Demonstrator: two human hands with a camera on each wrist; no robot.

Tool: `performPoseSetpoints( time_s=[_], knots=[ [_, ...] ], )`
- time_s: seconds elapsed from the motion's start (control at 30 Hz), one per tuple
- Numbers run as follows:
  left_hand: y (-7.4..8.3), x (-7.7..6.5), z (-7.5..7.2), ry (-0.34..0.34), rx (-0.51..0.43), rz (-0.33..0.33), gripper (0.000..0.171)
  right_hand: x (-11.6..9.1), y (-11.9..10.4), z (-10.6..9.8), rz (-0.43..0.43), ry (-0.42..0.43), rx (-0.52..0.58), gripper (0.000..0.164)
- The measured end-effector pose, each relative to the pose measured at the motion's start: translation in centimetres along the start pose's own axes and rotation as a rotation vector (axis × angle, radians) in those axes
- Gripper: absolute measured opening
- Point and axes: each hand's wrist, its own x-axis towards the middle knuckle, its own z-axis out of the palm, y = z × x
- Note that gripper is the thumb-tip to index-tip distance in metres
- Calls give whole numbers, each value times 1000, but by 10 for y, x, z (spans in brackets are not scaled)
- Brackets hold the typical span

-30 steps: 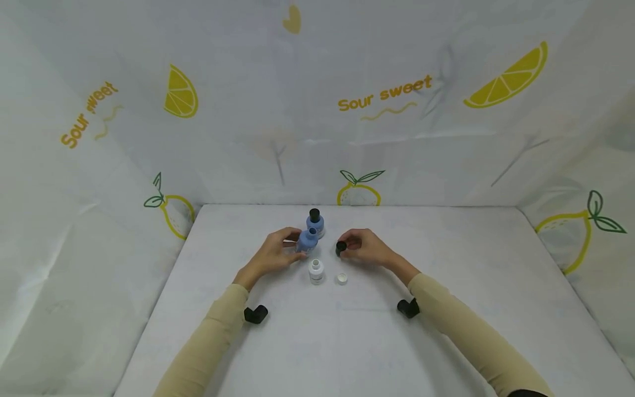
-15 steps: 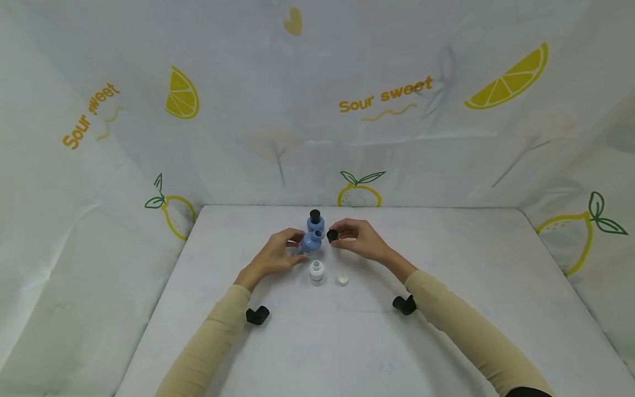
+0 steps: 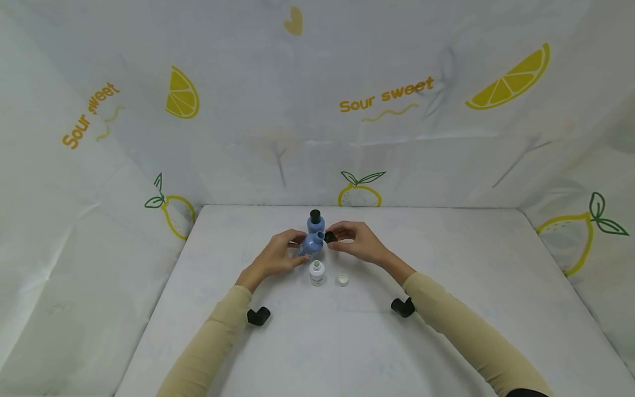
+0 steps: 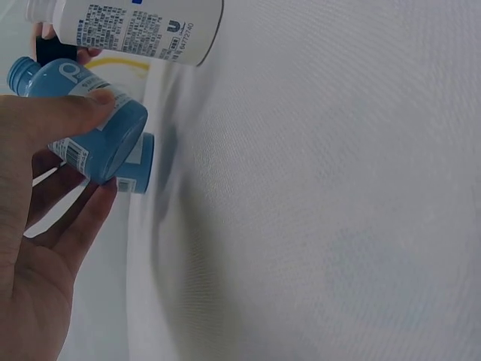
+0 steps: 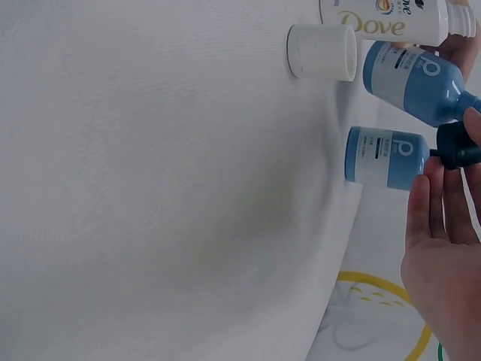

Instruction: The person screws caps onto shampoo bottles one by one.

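My left hand (image 3: 275,253) grips a blue bottle (image 3: 310,244) with its screw neck bare, leaning to the right. Thumb and fingers press on opposite sides of the bottle's body in the left wrist view. My right hand (image 3: 362,242) pinches a black cap (image 5: 455,145) right beside that bottle's mouth. Directly behind stands a second blue bottle (image 3: 315,225), topped with a black cap. In front is an uncapped white Dove bottle (image 3: 316,273), upright on the table. A white cap (image 3: 342,280) lies just right of it.
The white cloth-covered table (image 3: 337,342) runs back to a hanging white curtain (image 3: 278,154) printed with lemons. Black pieces (image 3: 258,316) show at both wrists by the sleeves.
My right hand has brought the black cap left and up to the bottle's mouth, tilting it. The blue bottle in my left hand leans further right. The white bottle and white cap stay put.
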Motion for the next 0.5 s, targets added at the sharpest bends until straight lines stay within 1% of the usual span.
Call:
performPoseSetpoints(
  time_s=[0.07, 0.2, 0.37, 0.5],
  knots=[
    [0, -1, 0, -4, -4, -6, 56, -1, 0, 0, 3, -2, 10, 38],
    [-2, -1, 0, -3, -4, 2, 55, 0, 0, 1, 1, -1, 26, 38],
    [-4, -1, -1, 13, 16, 23, 54, 1, -1, 1, -21, 18, 32, 38],
    [-4, -1, -2, 13, 17, 24, 54, 2, -5, 2, -21, 32, 55, 40]
  ],
)
